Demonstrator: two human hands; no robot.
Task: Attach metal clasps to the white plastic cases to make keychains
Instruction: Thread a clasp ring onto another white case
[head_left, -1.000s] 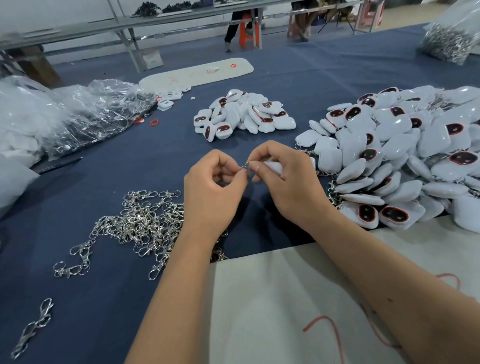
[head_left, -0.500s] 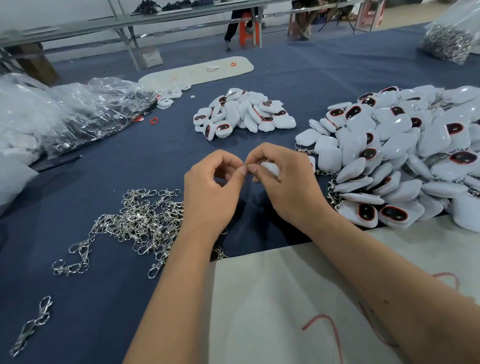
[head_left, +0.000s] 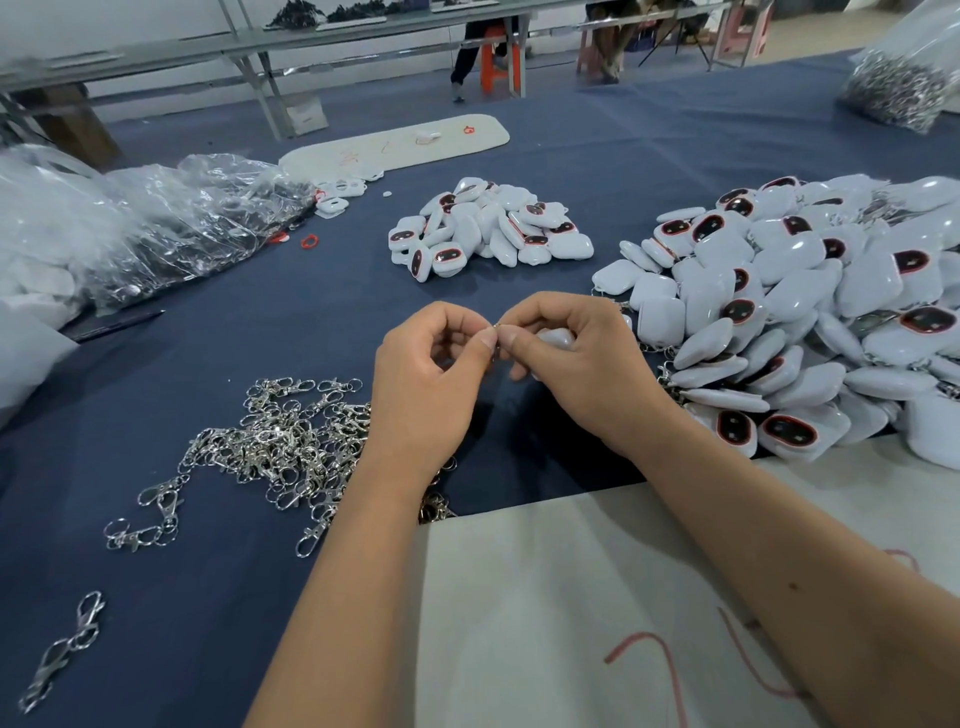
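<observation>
Left of the hands: crumpled clear plastic bags (head_left: 171, 223) at the bench (head_left: 260, 322) edge, then a tangled heap of metal clasps (head_left: 280, 441) on the blue cloth. Above that heap, the left hand (head_left: 426, 384) — thumb and forefinger pinching a small metal ring (head_left: 496, 326), barely visible. Touching it fingertip to fingertip, the right hand (head_left: 576, 374), curled round a white case (head_left: 556, 339) and pinching the same spot. Beyond the hands, a small pile of cases (head_left: 488, 228). Right of the hands — a big pile of cases (head_left: 810, 312), some with clasps attached.
</observation>
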